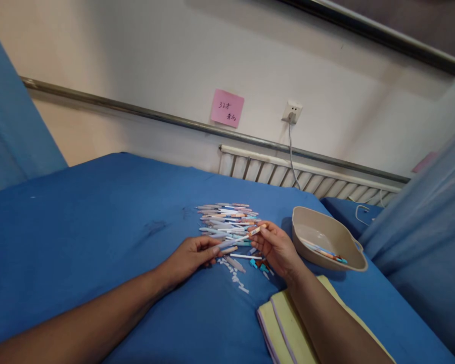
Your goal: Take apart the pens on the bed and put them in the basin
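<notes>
Both hands are closed on a slim pen [239, 239], which slants up to the right between them. My left hand [197, 252] pinches its pale grey end between thumb and fingers. At the other end, orange and white, my right hand [276, 248] grips it with thumb and fingertips. Whether the pen is one piece or two joined parts, I cannot tell. Just beyond the hands lies a pile of many pens [227, 217], mostly side by side. Under and nearer than the hands are small white pieces [235, 278], teal and brown caps [255, 263], and a white stick [246, 256].
A beige plastic basin [318, 222] to the right holds several pens. A folded yellow towel [288, 323] lies beneath my right forearm. Blue cloth [98, 212] covers the table. Behind it are a radiator [265, 171], a wall socket [291, 111] and a pink note [227, 108].
</notes>
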`<state>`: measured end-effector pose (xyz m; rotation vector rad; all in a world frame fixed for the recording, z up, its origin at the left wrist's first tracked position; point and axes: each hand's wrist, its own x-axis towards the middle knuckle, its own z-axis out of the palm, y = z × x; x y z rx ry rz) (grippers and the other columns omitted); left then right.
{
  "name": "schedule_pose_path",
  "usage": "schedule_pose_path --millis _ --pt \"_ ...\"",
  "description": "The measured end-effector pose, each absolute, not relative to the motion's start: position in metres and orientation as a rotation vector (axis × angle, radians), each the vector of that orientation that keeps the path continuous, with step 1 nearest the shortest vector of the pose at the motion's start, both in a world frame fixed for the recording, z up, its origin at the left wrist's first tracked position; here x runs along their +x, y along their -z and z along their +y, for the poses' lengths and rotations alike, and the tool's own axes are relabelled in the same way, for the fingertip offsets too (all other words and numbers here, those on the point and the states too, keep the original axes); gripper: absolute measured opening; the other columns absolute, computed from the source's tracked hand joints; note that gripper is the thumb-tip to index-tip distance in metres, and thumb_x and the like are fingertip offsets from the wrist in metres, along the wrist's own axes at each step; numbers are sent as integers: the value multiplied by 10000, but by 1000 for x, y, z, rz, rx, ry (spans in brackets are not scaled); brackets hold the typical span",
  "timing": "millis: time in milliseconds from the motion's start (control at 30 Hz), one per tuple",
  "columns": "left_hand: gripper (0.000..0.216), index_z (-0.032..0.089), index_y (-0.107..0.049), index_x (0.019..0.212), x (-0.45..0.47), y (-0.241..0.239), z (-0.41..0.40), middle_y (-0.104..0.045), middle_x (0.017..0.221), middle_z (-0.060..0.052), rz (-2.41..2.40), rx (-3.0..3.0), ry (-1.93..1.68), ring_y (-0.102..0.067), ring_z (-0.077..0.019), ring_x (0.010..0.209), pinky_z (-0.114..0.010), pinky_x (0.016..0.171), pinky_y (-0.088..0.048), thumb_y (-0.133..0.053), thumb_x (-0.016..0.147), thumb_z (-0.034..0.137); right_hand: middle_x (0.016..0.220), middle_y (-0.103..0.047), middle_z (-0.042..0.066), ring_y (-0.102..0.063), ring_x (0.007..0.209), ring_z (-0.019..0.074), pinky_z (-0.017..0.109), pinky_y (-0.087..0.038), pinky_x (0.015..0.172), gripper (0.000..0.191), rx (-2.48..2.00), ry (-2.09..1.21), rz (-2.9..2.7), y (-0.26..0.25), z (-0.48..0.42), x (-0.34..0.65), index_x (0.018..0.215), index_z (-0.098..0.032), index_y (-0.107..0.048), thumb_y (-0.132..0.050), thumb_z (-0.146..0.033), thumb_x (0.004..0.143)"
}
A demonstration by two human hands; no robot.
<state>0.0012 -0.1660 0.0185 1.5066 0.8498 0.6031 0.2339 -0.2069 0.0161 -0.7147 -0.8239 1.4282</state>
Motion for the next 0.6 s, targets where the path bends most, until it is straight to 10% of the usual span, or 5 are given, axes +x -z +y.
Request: schedule_pose_path --millis 600 --pt "355 146 -675 915 2 -19 -167 -598 659 6 861 1505 -614 -502 -105 592 -210 553 -370 -629 734 449 889 -683 40 -671 785 140 221 -533 662 210 -731 -1433 -746 -20 -207 236 879 -176 -586 -699 -301 754"
